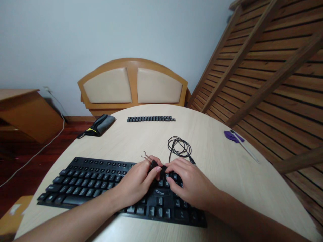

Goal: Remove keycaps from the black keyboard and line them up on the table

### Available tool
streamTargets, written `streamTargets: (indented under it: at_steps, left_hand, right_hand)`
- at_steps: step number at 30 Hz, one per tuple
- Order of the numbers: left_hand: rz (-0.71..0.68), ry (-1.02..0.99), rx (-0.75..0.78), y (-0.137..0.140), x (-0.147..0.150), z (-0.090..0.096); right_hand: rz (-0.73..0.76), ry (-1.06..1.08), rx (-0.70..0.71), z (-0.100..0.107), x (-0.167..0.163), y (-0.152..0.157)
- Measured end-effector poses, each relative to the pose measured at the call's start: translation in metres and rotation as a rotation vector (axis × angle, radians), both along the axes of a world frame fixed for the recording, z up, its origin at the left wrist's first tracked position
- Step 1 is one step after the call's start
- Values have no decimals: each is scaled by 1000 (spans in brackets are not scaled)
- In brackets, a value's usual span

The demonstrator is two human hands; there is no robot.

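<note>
A black full-size keyboard (pixel 83 183) lies at a slant near the front of the round table. Over its upper right part, my left hand (pixel 137 178) is closed on a wire keycap puller (pixel 145 156), whose two bent prongs point up and away. A small black piece (pixel 153 164) shows between its thumb and fingers; whether it is the puller's handle or a keycap is unclear. Just to the right, my right hand (pixel 188 178) has its fingers curled at the keyboard's top edge, and what they pinch is hidden. Bare switch posts (pixel 103 163) show along the keyboard's upper rows.
Loose keycaps (pixel 151 119) are lined up in rows at the back. A coiled black cable (pixel 179 146) lies behind my right hand. On the left is a black-grey pouch (pixel 99 126); on the right, a purple cloth (pixel 233 136) under a thin white-handled brush (pixel 246 148). A chair (pixel 134 84) stands beyond.
</note>
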State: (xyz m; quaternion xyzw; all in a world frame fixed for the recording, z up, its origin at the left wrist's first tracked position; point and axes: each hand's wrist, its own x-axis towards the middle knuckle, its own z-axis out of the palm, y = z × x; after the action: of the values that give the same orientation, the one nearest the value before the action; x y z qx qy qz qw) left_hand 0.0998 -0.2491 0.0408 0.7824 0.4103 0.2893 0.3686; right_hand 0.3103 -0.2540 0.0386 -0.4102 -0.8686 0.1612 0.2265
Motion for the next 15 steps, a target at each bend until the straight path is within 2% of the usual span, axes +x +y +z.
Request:
streamTargets:
  at_steps: [6, 15]
  left_hand:
    - [5, -23, -32, 2, 1, 0]
    - [4, -34, -29, 3, 1, 0]
  right_hand:
    - [-7, -11, 39, 0, -3, 3]
    - [20, -161, 9, 20, -8, 7]
